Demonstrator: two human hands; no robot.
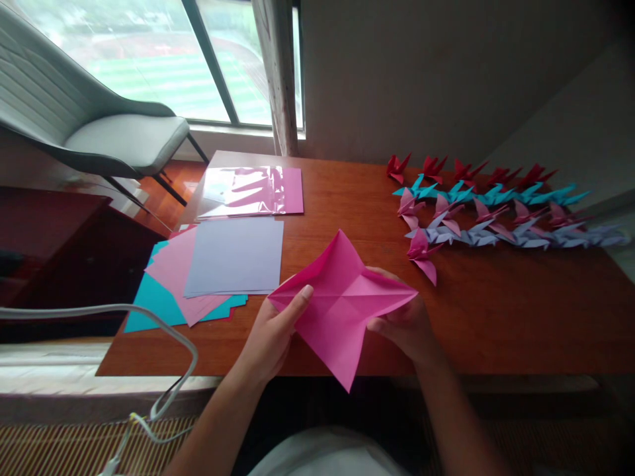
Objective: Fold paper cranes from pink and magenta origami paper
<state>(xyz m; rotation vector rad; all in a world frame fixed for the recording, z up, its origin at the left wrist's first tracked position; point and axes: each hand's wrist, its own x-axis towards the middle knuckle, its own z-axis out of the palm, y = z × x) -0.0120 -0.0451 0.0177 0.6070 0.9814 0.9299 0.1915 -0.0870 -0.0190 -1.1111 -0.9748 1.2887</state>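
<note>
A bright pink sheet of origami paper (337,311) is held up between both hands over the table's front edge. Crossing creases run through its middle, and its corners point up, down, left and right. My left hand (278,324) grips the left corner, thumb on top and fingers behind. At the right corner my right hand (404,324) pinches the paper, its thumb near the lower edge and its fingers partly hidden behind. Just beyond, on the right, stands a folded pink paper crane (421,254).
Rows of red, teal (459,192), pink and lavender cranes (479,233) line the wooden table's (496,304) right side. Loose paper sheets (235,258) fan out at left below a clear packet (243,192). A white cable (163,320) loops at the left, near a chair (129,139).
</note>
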